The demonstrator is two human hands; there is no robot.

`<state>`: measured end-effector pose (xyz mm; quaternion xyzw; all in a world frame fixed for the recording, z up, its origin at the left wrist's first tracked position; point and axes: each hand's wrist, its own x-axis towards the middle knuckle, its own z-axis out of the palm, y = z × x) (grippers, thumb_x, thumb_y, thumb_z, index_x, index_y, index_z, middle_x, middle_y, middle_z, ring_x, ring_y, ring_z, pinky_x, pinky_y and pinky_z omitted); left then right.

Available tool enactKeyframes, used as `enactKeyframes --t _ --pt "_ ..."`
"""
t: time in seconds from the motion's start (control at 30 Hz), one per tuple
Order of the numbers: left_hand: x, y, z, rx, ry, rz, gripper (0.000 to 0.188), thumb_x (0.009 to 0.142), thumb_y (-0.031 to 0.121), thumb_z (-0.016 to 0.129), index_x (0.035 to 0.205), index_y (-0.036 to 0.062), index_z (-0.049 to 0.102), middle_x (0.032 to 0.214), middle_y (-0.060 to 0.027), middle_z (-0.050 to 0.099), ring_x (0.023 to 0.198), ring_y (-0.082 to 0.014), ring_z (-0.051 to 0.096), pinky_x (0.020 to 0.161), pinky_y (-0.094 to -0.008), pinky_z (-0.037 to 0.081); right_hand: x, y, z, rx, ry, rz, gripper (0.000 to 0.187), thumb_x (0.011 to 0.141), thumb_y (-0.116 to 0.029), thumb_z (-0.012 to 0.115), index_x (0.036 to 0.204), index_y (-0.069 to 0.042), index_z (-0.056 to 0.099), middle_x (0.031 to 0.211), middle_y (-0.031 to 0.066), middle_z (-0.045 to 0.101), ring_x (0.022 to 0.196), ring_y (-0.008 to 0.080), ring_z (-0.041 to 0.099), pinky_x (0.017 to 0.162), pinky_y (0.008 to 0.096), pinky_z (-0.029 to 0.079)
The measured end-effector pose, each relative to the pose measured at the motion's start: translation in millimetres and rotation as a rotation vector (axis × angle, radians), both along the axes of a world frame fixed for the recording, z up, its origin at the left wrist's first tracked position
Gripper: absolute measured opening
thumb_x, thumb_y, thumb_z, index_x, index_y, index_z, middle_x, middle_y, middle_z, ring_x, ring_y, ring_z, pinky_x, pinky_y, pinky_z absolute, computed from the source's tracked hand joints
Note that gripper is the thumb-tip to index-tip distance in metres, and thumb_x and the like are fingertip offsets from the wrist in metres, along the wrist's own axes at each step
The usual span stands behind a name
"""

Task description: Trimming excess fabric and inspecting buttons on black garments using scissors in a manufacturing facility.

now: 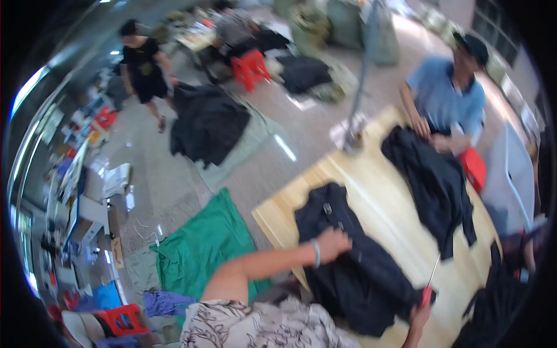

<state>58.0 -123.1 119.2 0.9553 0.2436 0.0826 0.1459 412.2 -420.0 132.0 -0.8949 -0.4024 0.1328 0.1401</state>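
A black garment (348, 261) with small metal fittings near its upper end lies spread on the wooden table in front of me. My left hand (334, 245), a pale band round its wrist, is over the middle of this garment with fingers curled in. Whether cloth is caught in those fingers is blurred. At the garment's lower right end, my right hand (419, 316) is closed round the red handle of a tool with a long thin metal shaft (431, 271). The shaft points away from me, its tip near a second black garment (426, 180) across the table.
A person in a blue shirt (447, 98) handles the second garment at the table's far right side. More black cloth (487, 307) lies at the near right. Green cloth (203, 243) is left of the table (371, 174). A metal pole (365, 69) stands behind it. Another person (142, 64) walks beside a dark cloth heap (209, 124).
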Motion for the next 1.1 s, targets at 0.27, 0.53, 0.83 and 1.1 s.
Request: enactKeyframes --t 0.27,0.53,0.83,1.1 --pt "55.9 128.3 13.4 -0.076 -0.67 0.243 0.056 0.08 0.014 0.067 0.132 0.0049 0.047 0.123 -0.0209 0.053 0.112 -0.0387 0.051 0.1 -0.0423 0.039 0.8 132.7 57.2 0.22 -0.487 -0.05 0.049 0.076 -0.035 0.077 0.108 -0.003 0.058 0.092 0.0177 0.066 0.084 0.0387 0.063 0.074 0.0429 0.049" --pt "-99.5 6.7 -68.0 -1.305 -0.341 0.337 0.057 0.076 0.011 0.077 0.126 0.0012 0.052 0.102 -0.0018 0.058 0.093 -0.011 0.053 0.076 -0.0271 0.047 -175.7 -5.3 5.7 0.324 0.102 -0.046 0.046 0.071 -0.028 0.082 0.104 -0.004 0.061 0.088 0.0133 0.063 0.077 0.0323 0.063 0.066 0.0386 0.049" --pt "-58.5 29.8 -48.3 -0.186 -0.302 -0.048 0.035 0.062 0.003 0.068 0.096 0.0054 0.059 0.102 -0.0098 0.06 0.111 -0.0347 0.05 0.093 -0.0442 0.039 -222.3 -57.8 -102.2 0.184 -0.002 -0.219 0.047 0.067 -0.005 0.064 0.111 0.002 0.053 0.094 0.0221 0.056 0.085 0.0434 0.057 0.071 0.0487 0.047" --pt "15.4 76.0 17.3 -1.448 -0.767 0.207 0.016 0.097 0.013 0.054 0.109 0.0017 0.056 0.099 -0.0038 0.063 0.086 -0.0085 0.058 0.081 -0.0208 0.047 -83.9 -24.0 17.4 0.495 -0.202 -0.196 0.022 0.083 -0.011 0.065 0.103 -0.003 0.061 0.088 0.02 0.062 0.08 0.0412 0.061 0.07 0.0436 0.048"
